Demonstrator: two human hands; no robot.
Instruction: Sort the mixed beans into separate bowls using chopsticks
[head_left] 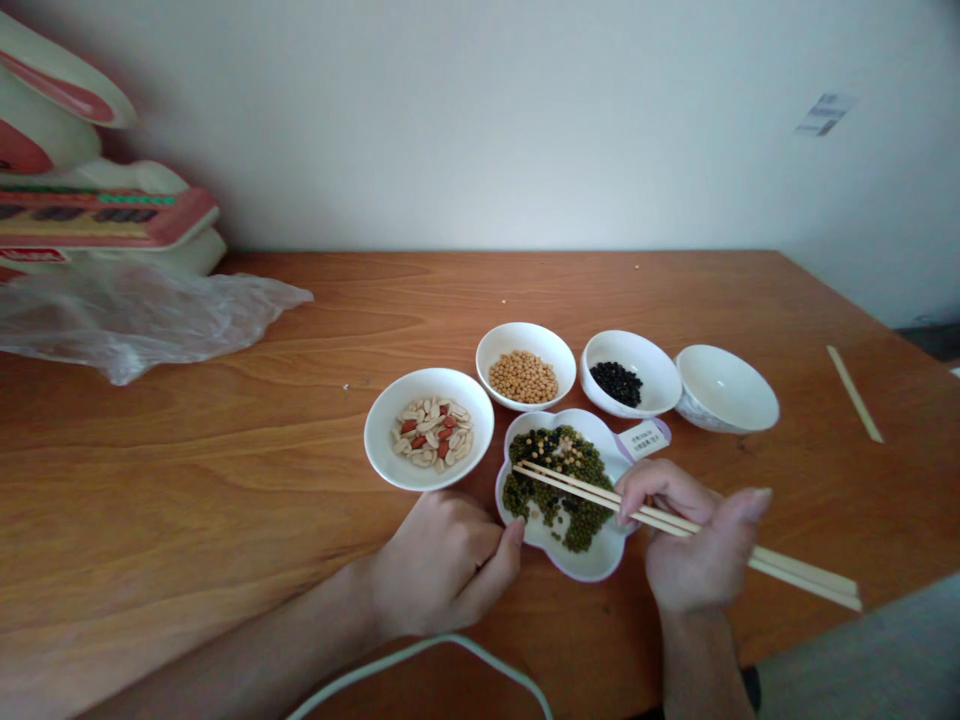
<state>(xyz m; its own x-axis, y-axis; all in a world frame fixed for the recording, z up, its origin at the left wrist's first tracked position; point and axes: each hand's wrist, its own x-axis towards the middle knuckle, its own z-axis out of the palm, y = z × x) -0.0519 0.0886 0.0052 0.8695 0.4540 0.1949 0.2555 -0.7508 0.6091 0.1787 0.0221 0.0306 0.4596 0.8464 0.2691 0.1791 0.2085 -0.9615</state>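
My right hand [694, 540] is closed round a pair of wooden chopsticks [694, 527]. Their tips meet at the left side of a heap of green mung beans [589, 515], mixed with black and yellow beans. This heap lies in a white, cloud-shaped dish [598, 567] with a lilac rim and a labelled handle [645, 438]. At the dish's lower left rim, my left hand [450, 560] has its fingers curled and its thumb against the rim; its fingertips are partly hidden. Nothing that I can make out is pinched between the chopstick tips.
Behind the dish stand white bowls: one with peanuts [431, 432], one with yellow soybeans [523, 377], one with black beans [616, 383], and an empty bowl [727, 388]. A wooden stick [855, 393] lies at right. Plastic film [150, 310] and a toy keyboard [97, 215] are at left; a cable [450, 640] runs in front.
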